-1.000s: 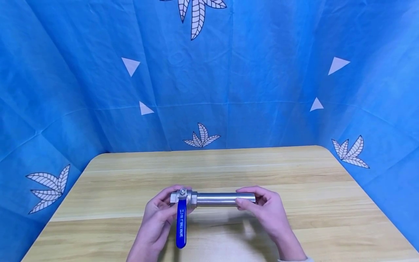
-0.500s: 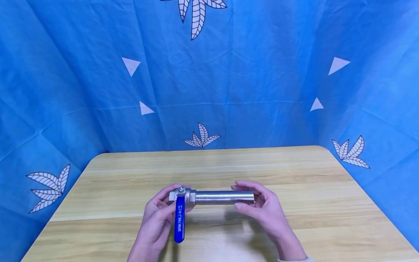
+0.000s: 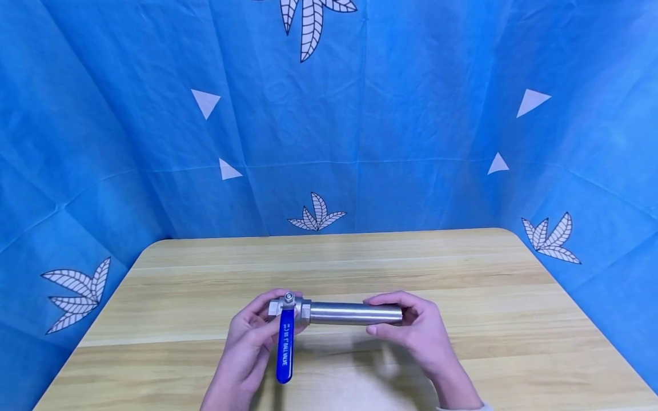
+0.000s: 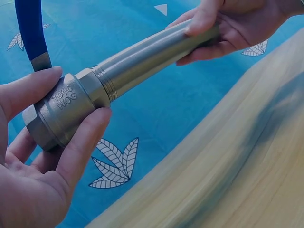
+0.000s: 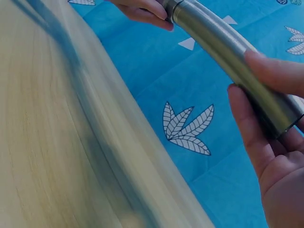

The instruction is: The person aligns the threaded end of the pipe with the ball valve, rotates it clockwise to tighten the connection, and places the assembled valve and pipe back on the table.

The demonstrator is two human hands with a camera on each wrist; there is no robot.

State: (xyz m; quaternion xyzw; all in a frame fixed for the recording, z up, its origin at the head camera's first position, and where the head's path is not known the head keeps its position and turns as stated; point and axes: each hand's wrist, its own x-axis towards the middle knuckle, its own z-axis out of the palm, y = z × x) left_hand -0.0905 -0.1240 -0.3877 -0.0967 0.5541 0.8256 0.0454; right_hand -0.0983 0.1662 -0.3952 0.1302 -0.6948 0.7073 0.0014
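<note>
A steel ball valve (image 3: 295, 312) with a long blue lever handle (image 3: 285, 349) is held by my left hand (image 3: 247, 342). In the left wrist view, the thumb and fingers grip the valve body (image 4: 66, 102), which is marked "1000 WOG". A straight steel pipe (image 3: 349, 313) runs rightward from the valve's hex end, with several threads (image 4: 107, 83) showing at the joint. My right hand (image 3: 424, 331) holds the pipe's far end, thumb on the near side and fingers round the other. Both parts are held level above the table, the lever pointing toward me.
The light wood table (image 3: 329, 262) lies below, with shadows of the hands and pipe on it. A blue cloth (image 3: 411, 114) printed with white leaves and triangles hangs behind and at both sides.
The right hand's fingers loosened on the pipe half a second ago and now close round it again. Valve and pipe rose slightly, then came back down. The left hand keeps its grip.
</note>
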